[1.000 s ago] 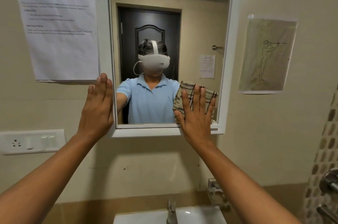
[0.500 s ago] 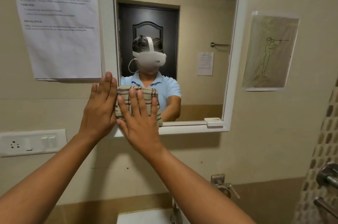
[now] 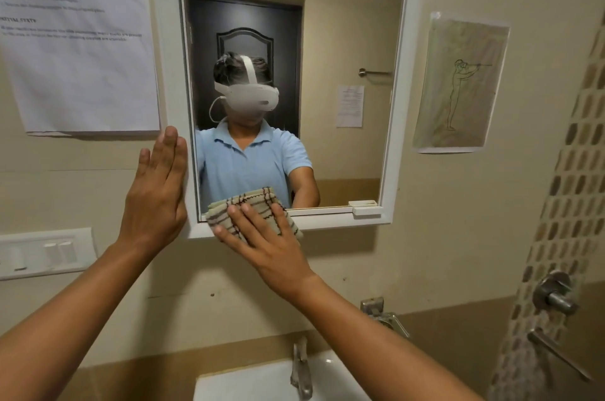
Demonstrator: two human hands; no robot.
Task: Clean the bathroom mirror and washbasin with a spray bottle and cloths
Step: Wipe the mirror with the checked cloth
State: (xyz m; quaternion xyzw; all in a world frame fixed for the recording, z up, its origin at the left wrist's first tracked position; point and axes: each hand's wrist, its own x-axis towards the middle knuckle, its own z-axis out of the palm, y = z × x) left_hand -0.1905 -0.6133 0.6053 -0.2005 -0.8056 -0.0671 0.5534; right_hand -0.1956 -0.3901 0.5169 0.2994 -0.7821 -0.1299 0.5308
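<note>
A white-framed mirror [image 3: 347, 24] hangs on the beige wall. My right hand [image 3: 262, 240] lies flat, fingers straight, pressing a folded beige checked cloth [image 3: 252, 204] against the mirror's bottom edge and lower frame, left of the middle. My left hand [image 3: 157, 191] is flat with straight fingers on the wall and the mirror's left frame. The white washbasin [image 3: 255, 381] with a metal tap [image 3: 301, 371] shows at the bottom. No spray bottle is in view.
A printed sheet [image 3: 78, 40] is taped left of the mirror, a drawing [image 3: 458, 83] to its right. A white switch plate [image 3: 42, 251] sits low on the left. Metal fittings [image 3: 553, 296] and a towel rail [image 3: 556, 355] stick out at the right, by mosaic tiles.
My right hand slid the cloth from the mirror's right side to the left, then down onto the bottom frame. My left hand stayed on the left frame.
</note>
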